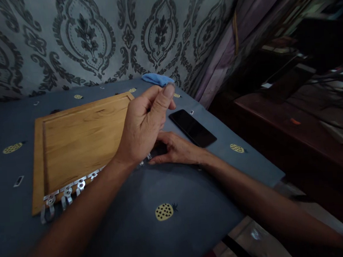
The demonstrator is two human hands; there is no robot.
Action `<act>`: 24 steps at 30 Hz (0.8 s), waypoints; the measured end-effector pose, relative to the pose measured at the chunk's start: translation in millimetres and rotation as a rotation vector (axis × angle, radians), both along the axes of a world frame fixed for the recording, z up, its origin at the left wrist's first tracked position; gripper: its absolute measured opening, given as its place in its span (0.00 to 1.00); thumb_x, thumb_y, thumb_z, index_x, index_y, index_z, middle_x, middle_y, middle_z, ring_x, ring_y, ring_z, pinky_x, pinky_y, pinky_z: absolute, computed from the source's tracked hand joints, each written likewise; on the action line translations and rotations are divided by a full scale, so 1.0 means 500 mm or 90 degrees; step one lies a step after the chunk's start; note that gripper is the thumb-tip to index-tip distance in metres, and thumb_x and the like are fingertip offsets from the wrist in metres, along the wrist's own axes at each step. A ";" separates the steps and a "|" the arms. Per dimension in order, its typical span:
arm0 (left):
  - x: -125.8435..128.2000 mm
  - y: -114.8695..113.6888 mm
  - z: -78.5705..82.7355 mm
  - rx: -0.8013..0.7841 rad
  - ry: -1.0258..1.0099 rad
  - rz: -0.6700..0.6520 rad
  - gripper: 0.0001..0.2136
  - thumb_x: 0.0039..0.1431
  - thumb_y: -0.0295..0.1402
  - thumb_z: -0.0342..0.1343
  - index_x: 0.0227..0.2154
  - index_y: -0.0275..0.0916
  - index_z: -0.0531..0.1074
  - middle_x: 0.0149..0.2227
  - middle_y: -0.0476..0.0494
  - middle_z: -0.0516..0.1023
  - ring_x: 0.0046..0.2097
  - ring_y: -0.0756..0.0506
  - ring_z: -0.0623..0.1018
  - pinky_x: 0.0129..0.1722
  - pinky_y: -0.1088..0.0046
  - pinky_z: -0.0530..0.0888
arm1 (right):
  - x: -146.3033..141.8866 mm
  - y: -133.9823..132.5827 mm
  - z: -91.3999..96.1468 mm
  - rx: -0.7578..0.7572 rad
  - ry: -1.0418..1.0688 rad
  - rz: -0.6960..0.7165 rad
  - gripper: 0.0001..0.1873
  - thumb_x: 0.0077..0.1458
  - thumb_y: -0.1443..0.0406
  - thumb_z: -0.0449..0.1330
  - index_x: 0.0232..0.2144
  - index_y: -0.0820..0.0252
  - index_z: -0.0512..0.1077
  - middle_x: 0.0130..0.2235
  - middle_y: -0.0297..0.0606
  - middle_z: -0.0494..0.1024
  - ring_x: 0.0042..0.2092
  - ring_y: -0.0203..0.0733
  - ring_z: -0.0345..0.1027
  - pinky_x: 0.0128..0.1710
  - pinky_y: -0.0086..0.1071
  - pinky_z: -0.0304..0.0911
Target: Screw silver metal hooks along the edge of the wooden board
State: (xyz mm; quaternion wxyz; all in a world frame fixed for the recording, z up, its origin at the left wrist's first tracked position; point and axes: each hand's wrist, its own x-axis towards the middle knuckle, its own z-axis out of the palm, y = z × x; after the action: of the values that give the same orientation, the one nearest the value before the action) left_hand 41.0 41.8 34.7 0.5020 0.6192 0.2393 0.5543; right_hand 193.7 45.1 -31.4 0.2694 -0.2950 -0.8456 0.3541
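Observation:
A wooden board [79, 142] with a raised rim lies on a table under a dark blue cloth [154, 230]. Along the board's near edge runs a metal strip of hooks [67, 193]. My left hand [145, 124] is raised above the board's right end, thumb and fingers pinched together; what they hold, if anything, I cannot make out. My right hand [177, 149] rests on the cloth at the right end of the hook strip, fingers curled onto it. A black phone [192, 128] lies just beyond the right hand.
A blue cloth [157, 79] lies at the table's far edge against the patterned wall. The table's right edge drops off near the phone, with dark wooden furniture [290, 125] beyond. Small metal bits [18, 181] lie scattered on the tablecloth.

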 end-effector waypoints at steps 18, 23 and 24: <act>-0.013 0.023 0.005 -0.028 0.016 -0.198 0.16 0.67 0.46 0.55 0.27 0.42 0.68 0.15 0.59 0.52 0.15 0.55 0.53 0.14 0.75 0.53 | 0.002 0.001 -0.001 -0.045 -0.020 0.006 0.22 0.55 0.57 0.70 0.48 0.61 0.74 0.46 0.41 0.82 0.46 0.45 0.77 0.49 0.39 0.72; -0.015 0.022 0.008 -0.032 0.002 -0.183 0.15 0.67 0.45 0.55 0.27 0.41 0.68 0.14 0.59 0.52 0.15 0.55 0.52 0.15 0.75 0.52 | 0.004 0.000 -0.003 -0.046 -0.013 0.002 0.25 0.54 0.57 0.71 0.51 0.61 0.73 0.47 0.42 0.82 0.47 0.45 0.78 0.50 0.39 0.73; -0.017 0.021 0.012 -0.025 -0.010 -0.159 0.16 0.66 0.45 0.56 0.27 0.41 0.68 0.14 0.59 0.52 0.15 0.55 0.52 0.15 0.74 0.51 | 0.004 -0.001 -0.003 -0.048 -0.008 0.002 0.26 0.54 0.57 0.71 0.52 0.61 0.73 0.49 0.43 0.81 0.49 0.45 0.78 0.51 0.40 0.73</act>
State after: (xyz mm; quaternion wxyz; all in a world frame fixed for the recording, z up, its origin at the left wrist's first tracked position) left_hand 32.7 52.5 40.5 0.5810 0.6299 0.1670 0.4876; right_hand 195.5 44.7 -33.0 0.2524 -0.3055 -0.8338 0.3843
